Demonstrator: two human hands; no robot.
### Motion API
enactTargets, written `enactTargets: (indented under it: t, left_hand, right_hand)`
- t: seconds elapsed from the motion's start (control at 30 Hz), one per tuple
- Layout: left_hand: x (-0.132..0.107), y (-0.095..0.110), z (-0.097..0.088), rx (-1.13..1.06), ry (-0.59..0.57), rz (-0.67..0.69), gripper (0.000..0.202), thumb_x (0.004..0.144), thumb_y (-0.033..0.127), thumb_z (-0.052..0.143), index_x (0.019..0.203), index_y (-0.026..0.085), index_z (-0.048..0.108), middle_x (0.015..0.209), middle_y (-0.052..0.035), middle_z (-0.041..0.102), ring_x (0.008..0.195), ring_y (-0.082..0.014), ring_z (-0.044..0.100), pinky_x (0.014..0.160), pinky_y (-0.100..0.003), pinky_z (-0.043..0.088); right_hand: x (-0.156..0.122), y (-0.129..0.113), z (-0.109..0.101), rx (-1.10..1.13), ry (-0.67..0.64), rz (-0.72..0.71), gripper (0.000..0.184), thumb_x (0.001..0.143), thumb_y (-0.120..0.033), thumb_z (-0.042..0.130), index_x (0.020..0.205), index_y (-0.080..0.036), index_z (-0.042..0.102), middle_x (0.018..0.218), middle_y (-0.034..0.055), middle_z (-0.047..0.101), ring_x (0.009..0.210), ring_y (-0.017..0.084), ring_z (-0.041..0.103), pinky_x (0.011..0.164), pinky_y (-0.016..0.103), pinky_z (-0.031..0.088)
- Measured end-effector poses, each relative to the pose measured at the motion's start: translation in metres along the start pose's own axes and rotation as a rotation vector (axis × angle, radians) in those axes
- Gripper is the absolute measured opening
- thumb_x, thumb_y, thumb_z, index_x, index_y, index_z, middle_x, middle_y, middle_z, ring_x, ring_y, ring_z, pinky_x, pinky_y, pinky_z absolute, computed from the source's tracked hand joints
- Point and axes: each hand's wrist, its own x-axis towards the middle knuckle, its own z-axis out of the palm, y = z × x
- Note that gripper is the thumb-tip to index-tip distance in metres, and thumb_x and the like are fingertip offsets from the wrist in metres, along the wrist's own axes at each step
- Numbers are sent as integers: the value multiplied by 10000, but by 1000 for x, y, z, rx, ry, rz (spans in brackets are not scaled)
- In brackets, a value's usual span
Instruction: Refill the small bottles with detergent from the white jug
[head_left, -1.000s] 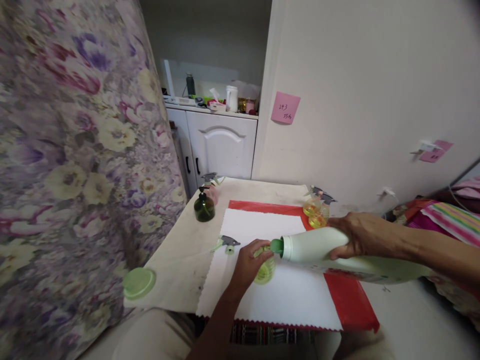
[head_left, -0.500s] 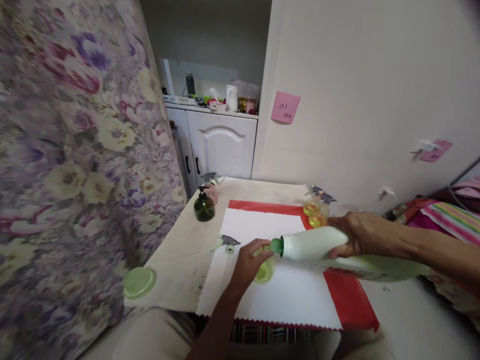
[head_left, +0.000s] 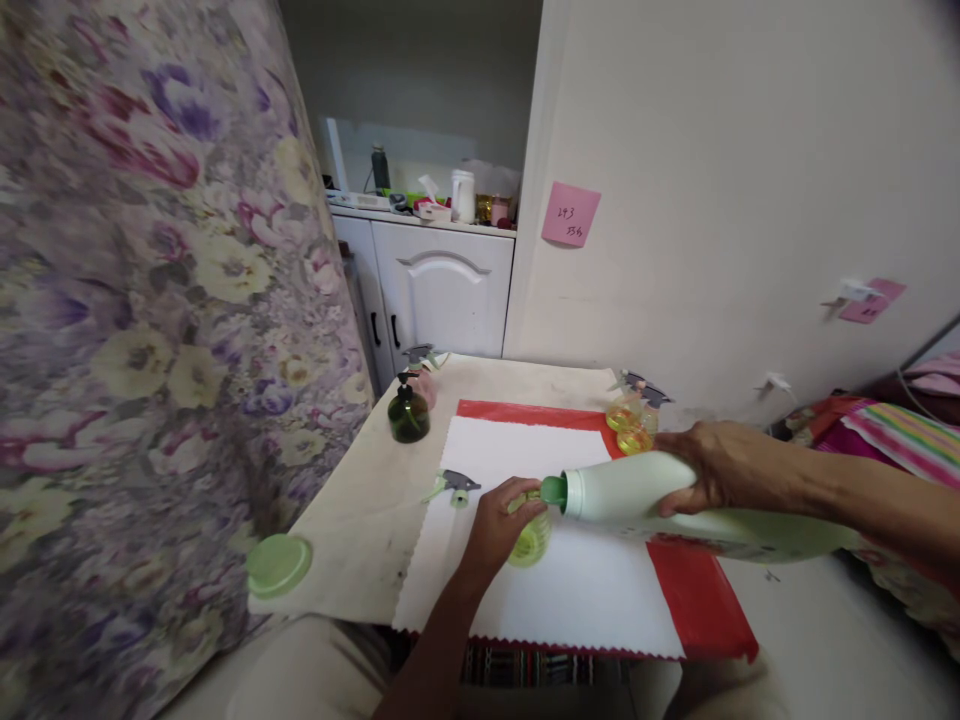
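- Pale-green bottle (head_left: 630,488) — tipped almost level, clasped by the right hand (head_left: 709,470), green spout (head_left: 553,492) aimed at the left hand (head_left: 504,520).
- Hands apart: right clamped on the big bottle, left closed round the top of a small ribbed bottle (head_left: 531,545) on the white sheet (head_left: 585,600).
- Likely heavy if well filled, with weight hard to steady at such a tilt; smooth, fairly stiff plastic by the look, slippery if wet.
- Best gripped round the body behind the shoulder, as now.
- Ribbed bottle probably light, easily knocked over; best steadied by the neck.
- Just left of the left hand, a loose spray head (head_left: 456,485); farther left, by the tabletop (head_left: 352,540) corner, a round green lid (head_left: 278,566).
- Just beyond the right hand, yellow-filled spray bottles (head_left: 634,439), partly overlapping.
- Hidden or unclear: spout-to-rim contact, behind left fingers — cannot tell; any flow; fill level; lettering too blurred to read; rear of the big bottle, partly behind the right forearm.
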Motion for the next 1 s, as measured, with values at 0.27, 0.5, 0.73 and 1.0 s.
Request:
enactTargets:
  t: [0.27, 0.5, 0.73, 1.0]
  left_hand:
    - [0, -4, 1, -6, 8, 5, 160, 784, 259, 673, 927, 213, 725, 966, -35, 725, 951, -214, 651, 863, -306, 470]
    - [1, -5, 2, -3, 7, 6, 168, 778, 262, 678, 931, 215, 729, 973, -38, 727, 955, -217, 650, 877, -315, 471]
    - [1, -3, 2, -2, 12, 2, 171, 770, 258, 679, 927, 216, 731, 964, -42, 732, 947, -224, 655, 874, -327, 481]
    - [1, -2, 1, 1, 15, 3, 168, 765, 270, 682, 916, 216, 734, 963, -41, 738, 944, -222, 660, 869, -327, 485]
  right_hand:
    - [0, -4, -2, -13, -9, 15, 480, 783, -671, 572, 810, -192, 570, 653, 67, 666, 570, 237, 646, 506, 276, 362]
    - [0, -1, 0, -4, 5, 17, 467, 768, -664, 590, 796, -198, 569, 635, 57, 658, 546, 224, 630, 488, 270, 343]
    - [0, -2, -1, 8, 2, 7, 455, 784, -659, 575, 780, -205, 554, 626, 49, 655, 532, 213, 624, 484, 265, 341]
    - [1, 3, 2, -24, 33, -19, 468, 776, -670, 573, 810, -202, 575, 629, 49, 662, 543, 220, 635, 486, 263, 329]
